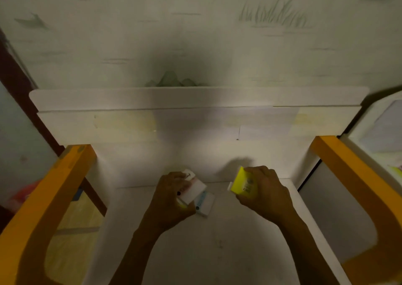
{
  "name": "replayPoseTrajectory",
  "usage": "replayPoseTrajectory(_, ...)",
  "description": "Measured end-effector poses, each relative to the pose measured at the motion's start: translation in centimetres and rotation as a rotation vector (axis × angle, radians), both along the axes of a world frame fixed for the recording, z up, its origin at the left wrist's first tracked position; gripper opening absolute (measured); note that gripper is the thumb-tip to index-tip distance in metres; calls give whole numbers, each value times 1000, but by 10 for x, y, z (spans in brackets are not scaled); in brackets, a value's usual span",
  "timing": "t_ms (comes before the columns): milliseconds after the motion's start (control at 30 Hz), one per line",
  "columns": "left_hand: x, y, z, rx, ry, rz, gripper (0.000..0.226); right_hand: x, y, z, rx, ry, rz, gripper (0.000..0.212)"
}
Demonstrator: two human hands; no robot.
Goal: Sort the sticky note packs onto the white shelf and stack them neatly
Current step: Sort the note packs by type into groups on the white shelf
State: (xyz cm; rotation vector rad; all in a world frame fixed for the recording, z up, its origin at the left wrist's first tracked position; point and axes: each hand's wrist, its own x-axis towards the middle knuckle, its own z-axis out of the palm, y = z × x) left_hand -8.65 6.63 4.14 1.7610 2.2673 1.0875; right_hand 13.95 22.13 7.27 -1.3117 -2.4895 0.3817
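Head view, dim light, slight blur.

Left hand [171, 200]: fingers curled round a white pack [191, 187], held tilted, long axis running from near-left to far-right of the grip. Just beyond and right of that grip, partly under the held pack, a second white pack [205, 204] with pale blue print lies flat on the shelf [239, 241]. The two appear to touch or nearly so; contact cannot be confirmed.

Right hand [264, 194]: fingers clasped over the top of a yellow pack [242, 182], which is held tilted up on edge, yellow face turned left toward the other hand. Whether its lower corner rests on the shelf cannot be told.

Key relation: the flat pack lies well left of the right grip and directly by the left one, so the left hand is nearer to it. Judgement: the held white pack likely goes down squared onto the flat one; its axis is already roughly parallel.

Surroundings: orange rails [65, 187] flank both hands, well apart from them. Back panel [195, 123] stands beyond both grips. Nothing lies between the hands.
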Motion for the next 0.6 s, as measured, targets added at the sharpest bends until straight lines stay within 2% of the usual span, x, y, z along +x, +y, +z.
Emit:
replayPoseTrajectory(200, 3, 4, 15, 77, 11, -40, 56, 9, -10, 10, 17, -37, -42, 49)
replayPoseTrajectory(400, 14, 18, 23, 54, -43, -57, 51, 22, -21, 20, 23, 36, -77, 65)
replayPoseTrajectory(600, 48, 32, 39, 91, -91, -109, 43, 52, -19, 32, 101, 11, -124, 56)
